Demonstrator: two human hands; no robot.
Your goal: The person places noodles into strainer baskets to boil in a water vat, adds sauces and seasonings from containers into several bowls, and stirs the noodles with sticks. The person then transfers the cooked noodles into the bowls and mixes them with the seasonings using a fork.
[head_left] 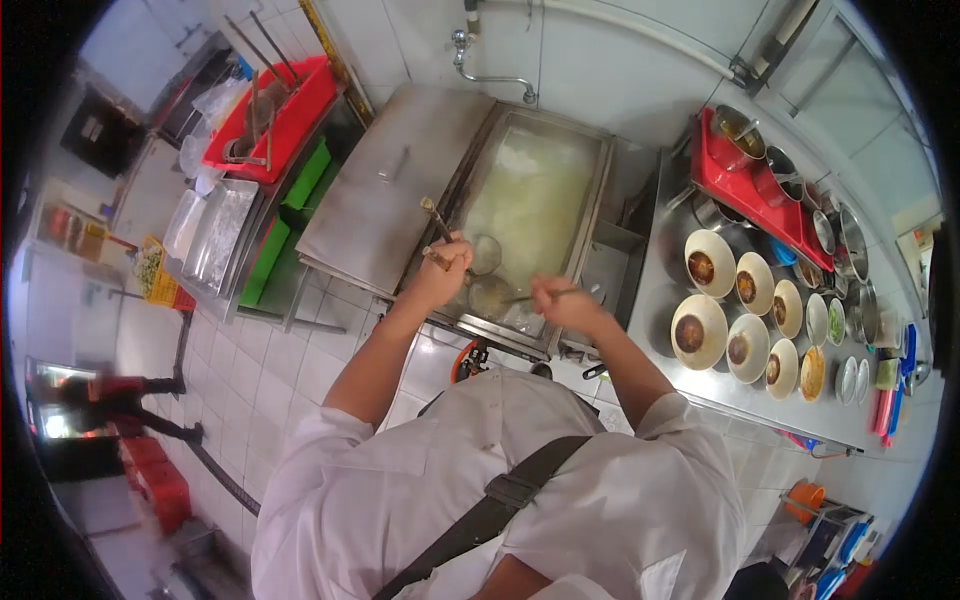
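Note:
Pale greenish, cloudy liquid fills a rectangular metal vat [525, 190]. Over its left front corner, my left hand [438, 270] is closed round wooden-handled tools [432, 208]. A round strainer [486, 255] lies just right of that hand, at the liquid. My right hand [566, 303] is closed on the thin handle of a second round strainer [489, 297], which sits in the liquid near the vat's front edge. What the strainers hold is too small to tell.
A metal lid [385, 185] lies left of the vat. On the steel counter [655, 345] at right stand several bowls [699, 333] with dark contents and a red tray [715, 180] of pots. A tap [495, 78] is on the wall. A person [115, 405] stands far left.

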